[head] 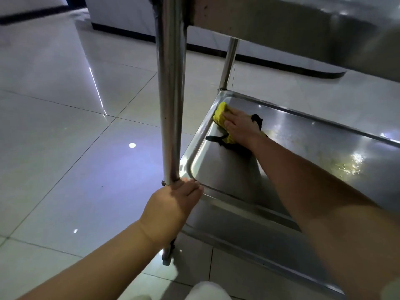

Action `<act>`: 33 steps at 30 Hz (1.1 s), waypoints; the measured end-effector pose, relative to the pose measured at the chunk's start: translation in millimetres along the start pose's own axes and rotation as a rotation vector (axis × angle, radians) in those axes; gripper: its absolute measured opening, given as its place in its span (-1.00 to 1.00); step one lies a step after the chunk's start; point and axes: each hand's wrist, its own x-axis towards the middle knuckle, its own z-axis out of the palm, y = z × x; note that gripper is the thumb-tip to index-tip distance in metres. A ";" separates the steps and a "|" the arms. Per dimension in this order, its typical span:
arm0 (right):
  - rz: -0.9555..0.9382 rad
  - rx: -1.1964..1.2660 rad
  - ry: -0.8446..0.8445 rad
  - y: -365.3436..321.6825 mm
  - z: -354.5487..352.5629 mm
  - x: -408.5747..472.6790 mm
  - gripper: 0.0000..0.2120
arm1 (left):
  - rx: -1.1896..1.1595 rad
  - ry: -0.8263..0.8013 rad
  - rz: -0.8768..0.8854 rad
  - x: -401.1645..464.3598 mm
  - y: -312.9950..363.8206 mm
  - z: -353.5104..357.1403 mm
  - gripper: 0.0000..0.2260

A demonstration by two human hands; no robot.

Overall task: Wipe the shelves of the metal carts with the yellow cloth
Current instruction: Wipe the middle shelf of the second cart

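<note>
Right hand (239,124) flat atop yellow cloth (220,114)

No text, label, brand, number or sign can be read anywhere in this view. The metal cart (238,213), the yellow cloth (220,114) and the floor tiles (65,126) carry no legible writing.

Right hand (240,124) flat on yellow cloth (220,114), pressing it into the lower shelf (292,148) corner at 12 o'clock from frame centre. Left hand (173,204) grips cart post (171,94) base, 6 o'clock. Upper shelf (303,22) at 1 o'clock. Glossy tiled floor (65,126) at 9 o'clock.
</note>
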 end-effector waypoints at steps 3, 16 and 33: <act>0.010 0.071 0.017 -4.7 6.8 -28.9 -0.62 | 0.027 0.046 0.005 2.0 2.9 1.2 -0.79; -0.292 0.167 -0.319 -18.1 -7.9 -186.7 -0.54 | 0.155 -0.084 -0.136 11.5 26.3 -2.2 -0.88; -0.056 0.016 -0.016 73.7 -28.1 -84.7 -0.63 | -0.013 -0.118 0.145 51.1 21.7 35.8 -0.78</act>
